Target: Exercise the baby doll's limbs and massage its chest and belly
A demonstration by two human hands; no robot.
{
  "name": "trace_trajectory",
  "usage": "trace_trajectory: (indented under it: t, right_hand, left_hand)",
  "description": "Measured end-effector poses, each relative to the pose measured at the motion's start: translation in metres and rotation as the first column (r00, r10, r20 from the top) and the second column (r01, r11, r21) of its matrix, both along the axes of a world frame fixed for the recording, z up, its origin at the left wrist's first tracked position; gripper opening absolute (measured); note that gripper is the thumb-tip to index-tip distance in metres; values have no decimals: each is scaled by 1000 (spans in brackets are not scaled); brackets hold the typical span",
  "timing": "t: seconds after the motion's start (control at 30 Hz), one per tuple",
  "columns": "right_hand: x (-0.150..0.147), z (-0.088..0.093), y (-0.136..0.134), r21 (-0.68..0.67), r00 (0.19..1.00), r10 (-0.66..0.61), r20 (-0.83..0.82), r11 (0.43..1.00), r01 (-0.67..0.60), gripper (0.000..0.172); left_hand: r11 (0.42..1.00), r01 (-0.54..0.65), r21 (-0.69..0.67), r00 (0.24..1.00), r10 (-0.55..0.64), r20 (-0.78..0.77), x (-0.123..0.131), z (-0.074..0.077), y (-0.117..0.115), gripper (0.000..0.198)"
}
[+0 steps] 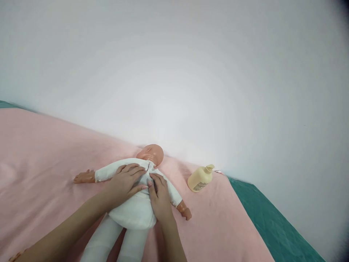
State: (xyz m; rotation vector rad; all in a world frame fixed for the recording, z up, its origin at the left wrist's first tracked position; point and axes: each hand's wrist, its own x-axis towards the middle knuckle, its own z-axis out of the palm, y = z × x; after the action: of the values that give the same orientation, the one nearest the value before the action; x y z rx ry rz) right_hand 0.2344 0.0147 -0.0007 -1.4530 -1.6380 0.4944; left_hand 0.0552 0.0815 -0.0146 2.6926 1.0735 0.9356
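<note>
A baby doll [133, 213] with a white cloth body and plastic head and hands lies across the pink cloth, arms spread wide and head toward the wall. On the left side of its upper torso rests my left hand [125, 182], fingers stretched out flat. My right hand [159, 194] lies on the other side of the torso, its fingers extended upward and holding nothing. The two thumbs come close together over the middle. A dark slit or seam shows near the doll's neck. The lower legs run out of the frame at the bottom.
To the right of the doll stands a pale yellow pump bottle [200, 179] with printed text. The pink cloth [218, 218] covers a green surface [269, 214] that shows at the right and far left. A plain white wall [174, 72] rises behind.
</note>
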Motion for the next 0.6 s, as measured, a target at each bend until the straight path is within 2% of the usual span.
trace_trajectory:
  t: [0.17,0.33,0.47,0.6]
  right_hand:
    - [0,2,0,-42,1000,-1,25,999,2,40]
    - [1,-1,1,-1,1000,8,17,1000,-8,42]
    - [3,-3,2,-24,999,25,37,999,-24,50]
    - [4,-4,4,-23,996,38,75,999,-37,47]
  left_hand:
    - [1000,-6,-31,1000,6,-3,1,2,-1,44]
    - [998,-9,-65,1000,9,-9,0,6,-2,49]
    - [998,-5,-68,1000,4,-17,-1,2,-1,55]
    - [998,-5,-69,1000,3,-18,-1,-2,1,52]
